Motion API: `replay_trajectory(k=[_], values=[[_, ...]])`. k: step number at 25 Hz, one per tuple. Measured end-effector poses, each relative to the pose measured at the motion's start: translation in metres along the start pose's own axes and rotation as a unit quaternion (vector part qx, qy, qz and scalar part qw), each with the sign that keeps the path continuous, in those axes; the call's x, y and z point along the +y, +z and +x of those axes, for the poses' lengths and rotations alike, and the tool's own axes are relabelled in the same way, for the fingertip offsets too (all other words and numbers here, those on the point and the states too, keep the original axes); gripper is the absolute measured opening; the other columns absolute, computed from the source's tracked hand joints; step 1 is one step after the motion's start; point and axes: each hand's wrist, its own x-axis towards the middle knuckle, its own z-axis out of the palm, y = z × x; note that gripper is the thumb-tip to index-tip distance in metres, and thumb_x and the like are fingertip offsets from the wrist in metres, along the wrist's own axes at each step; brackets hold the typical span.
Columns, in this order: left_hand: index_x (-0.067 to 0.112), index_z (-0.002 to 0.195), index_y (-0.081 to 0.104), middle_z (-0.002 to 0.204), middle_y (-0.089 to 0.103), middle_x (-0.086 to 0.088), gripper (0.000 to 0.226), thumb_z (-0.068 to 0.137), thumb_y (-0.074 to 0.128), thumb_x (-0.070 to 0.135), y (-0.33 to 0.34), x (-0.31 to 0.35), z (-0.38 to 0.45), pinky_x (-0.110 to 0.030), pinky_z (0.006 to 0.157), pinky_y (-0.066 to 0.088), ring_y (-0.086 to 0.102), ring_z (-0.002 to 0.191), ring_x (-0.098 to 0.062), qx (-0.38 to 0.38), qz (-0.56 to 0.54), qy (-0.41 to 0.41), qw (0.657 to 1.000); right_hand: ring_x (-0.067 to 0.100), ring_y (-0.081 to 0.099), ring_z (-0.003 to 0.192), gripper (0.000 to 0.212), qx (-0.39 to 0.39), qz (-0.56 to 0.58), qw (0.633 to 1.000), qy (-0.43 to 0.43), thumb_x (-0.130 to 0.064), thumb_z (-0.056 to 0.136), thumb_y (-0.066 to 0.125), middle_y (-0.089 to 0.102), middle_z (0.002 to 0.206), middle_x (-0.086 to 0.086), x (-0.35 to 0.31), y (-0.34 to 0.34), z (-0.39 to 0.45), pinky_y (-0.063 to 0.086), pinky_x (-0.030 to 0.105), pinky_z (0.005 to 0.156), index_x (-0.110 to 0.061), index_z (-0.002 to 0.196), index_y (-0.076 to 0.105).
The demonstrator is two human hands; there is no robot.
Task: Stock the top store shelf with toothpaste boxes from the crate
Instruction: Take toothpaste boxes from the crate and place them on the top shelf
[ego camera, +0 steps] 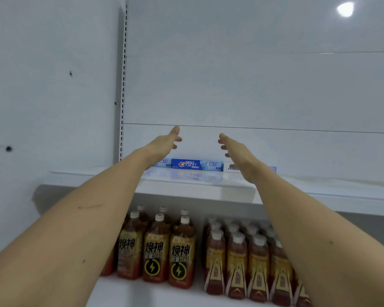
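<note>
Two toothpaste boxes (162, 162) (231, 167) half-hidden behind hands (164, 144) (237, 151)

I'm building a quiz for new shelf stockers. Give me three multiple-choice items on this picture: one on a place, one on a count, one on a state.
1. Where does the Crest box lie?
A. top shelf
B. among the bottles
C. in a hand

2. How many bottles show a lightning sign?
A. none
B. two
C. five

3. What do the hands hold?
A. a box each
B. one bottle
C. nothing

Key: 1 A, it lies at the back of the top shelf. 2 B, two front labels bear the sign. 3 C, left hand and right hand reach out open above the boxes.
</note>
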Motion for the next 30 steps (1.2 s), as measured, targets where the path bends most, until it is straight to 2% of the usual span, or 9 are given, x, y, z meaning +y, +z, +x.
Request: replay_trajectory(k=[5, 9, 13, 17, 24, 30], values=[[0.028, 0.141, 0.051, 0.145, 0.048, -0.003, 0.066, 0.099, 0.014, 0.063, 0.009, 0.003, -0.046, -0.044, 0.112, 0.025, 0.038, 0.137, -0.024, 0.062, -0.125, 0.007, 0.990, 0.021, 0.047, 0.127, 0.054, 0.022, 0.124, 0.992, -0.015, -0.057, 0.099, 0.030, 0.051, 0.139, 0.000, -0.025, 0.005, -0.050, 0.036, 0.044, 0.107, -0.024, 0.136, 0.053], [0.026, 0.140, 0.051, 0.147, 0.047, -0.005, 0.060, 0.102, 0.016, 0.057, 0.021, 0.002, -0.076, -0.041, 0.111, 0.024, 0.037, 0.138, -0.022, 0.082, -0.192, 0.026, 0.978, 0.019, 0.048, 0.125, 0.052, 0.042, 0.166, 0.984, -0.041, -0.054, 0.101, 0.029, 0.052, 0.136, -0.001, -0.037, 0.014, -0.081, 0.037, 0.045, 0.107, -0.024, 0.135, 0.054], [0.023, 0.141, 0.049, 0.147, 0.047, -0.005, 0.061, 0.103, 0.014, 0.055, 0.033, -0.007, -0.113, -0.047, 0.116, 0.022, 0.037, 0.139, -0.021, 0.061, -0.239, 0.052, 0.968, 0.020, 0.049, 0.125, 0.052, 0.058, 0.203, 0.976, -0.050, -0.052, 0.101, 0.030, 0.053, 0.137, 0.001, -0.039, 0.032, -0.118, 0.037, 0.047, 0.108, -0.022, 0.136, 0.054], [0.024, 0.141, 0.049, 0.147, 0.047, -0.003, 0.060, 0.103, 0.014, 0.054, 0.044, -0.047, -0.162, -0.043, 0.114, 0.023, 0.037, 0.140, -0.018, 0.035, -0.273, 0.039, 0.961, 0.017, 0.049, 0.125, 0.044, 0.057, 0.219, 0.973, -0.052, -0.048, 0.103, 0.030, 0.054, 0.135, -0.004, -0.013, 0.066, -0.170, 0.038, 0.044, 0.107, -0.027, 0.133, 0.055], [0.024, 0.147, 0.042, 0.151, 0.042, -0.001, 0.056, 0.105, 0.015, 0.050, 0.084, -0.154, -0.261, -0.044, 0.119, 0.019, 0.034, 0.141, -0.014, -0.010, -0.273, -0.055, 0.960, 0.016, 0.043, 0.134, 0.046, 0.048, 0.203, 0.976, 0.061, -0.043, 0.104, 0.027, 0.050, 0.144, -0.003, 0.084, 0.123, -0.280, 0.033, 0.045, 0.113, -0.026, 0.140, 0.051], [0.026, 0.146, 0.043, 0.151, 0.043, -0.001, 0.058, 0.104, 0.014, 0.054, 0.151, -0.200, -0.340, -0.049, 0.120, 0.016, 0.032, 0.143, -0.018, -0.059, -0.282, -0.146, 0.946, 0.013, 0.046, 0.129, 0.047, 0.023, 0.148, 0.973, 0.175, -0.048, 0.102, 0.029, 0.051, 0.141, -0.007, 0.156, 0.141, -0.372, 0.035, 0.042, 0.110, -0.028, 0.139, 0.051]])
